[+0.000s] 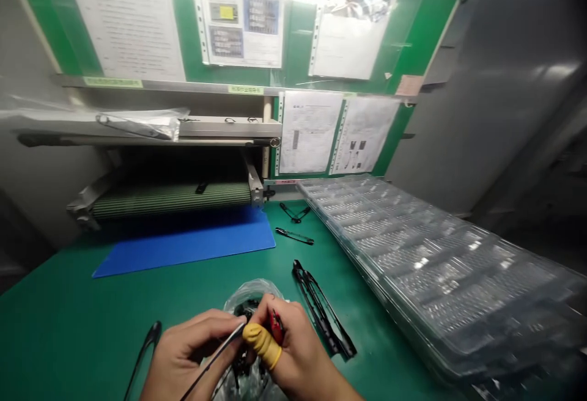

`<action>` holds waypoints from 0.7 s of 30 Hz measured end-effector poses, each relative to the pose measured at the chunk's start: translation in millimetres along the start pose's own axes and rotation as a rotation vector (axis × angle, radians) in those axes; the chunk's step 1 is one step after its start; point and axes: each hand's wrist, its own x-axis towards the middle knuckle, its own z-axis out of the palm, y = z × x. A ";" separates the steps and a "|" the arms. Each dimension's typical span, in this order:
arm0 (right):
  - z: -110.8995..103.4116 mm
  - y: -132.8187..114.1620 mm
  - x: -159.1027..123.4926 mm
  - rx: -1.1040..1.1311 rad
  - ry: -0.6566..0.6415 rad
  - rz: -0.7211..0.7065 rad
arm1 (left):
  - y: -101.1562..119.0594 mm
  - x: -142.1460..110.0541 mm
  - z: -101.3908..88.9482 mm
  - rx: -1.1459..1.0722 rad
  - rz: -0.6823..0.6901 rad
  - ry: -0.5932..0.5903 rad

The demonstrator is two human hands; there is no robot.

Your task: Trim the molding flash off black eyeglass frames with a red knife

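Observation:
My left hand (192,352) pinches a thin black strip (213,358) with a pale tip, low in the middle of the view. My right hand (293,346) wears a yellow finger cot (262,345) and grips a small red-handled tool (276,326) close to the strip's tip. Under both hands lies a clear plastic bag (250,303) holding black parts. A long black plastic part (321,309) rests on the green mat right of my right hand. A black loop-shaped part (145,347) lies by my left hand, partly out of frame.
A stack of clear formed trays (435,266) fills the right side. Two small black parts (294,236) lie beyond my hands, next to a blue mat (183,245). Behind stands a green belt conveyor (169,199), below papers posted on a green board (293,40).

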 end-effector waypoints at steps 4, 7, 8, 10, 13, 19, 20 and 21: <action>-4.4 4.7 -0.8 0.199 0.068 0.172 | -9.0 2.7 2.5 -0.039 -0.159 0.004; -9.5 8.7 -4.2 0.194 0.222 0.212 | -15.1 2.0 8.1 0.066 -0.184 0.076; -9.2 9.9 -6.9 0.177 0.251 0.220 | -14.8 1.1 10.1 0.063 -0.161 0.084; -5.1 11.3 -14.9 0.158 0.245 0.279 | -10.1 -1.1 12.8 -0.021 -0.139 0.108; 2.4 7.0 -30.8 0.109 0.085 0.386 | 3.9 -5.1 10.4 -0.163 -0.146 0.168; -14.8 -36.0 -43.9 -0.708 -0.246 -0.038 | 34.2 -21.0 -8.6 -0.432 -0.355 -0.174; -18.6 -44.4 -42.1 -0.824 -0.337 -0.119 | 38.9 -24.0 -10.4 -0.456 -0.403 -0.220; -21.2 -52.1 -39.7 -0.916 -0.417 -0.205 | 43.5 -26.5 -11.4 -0.474 -0.446 -0.254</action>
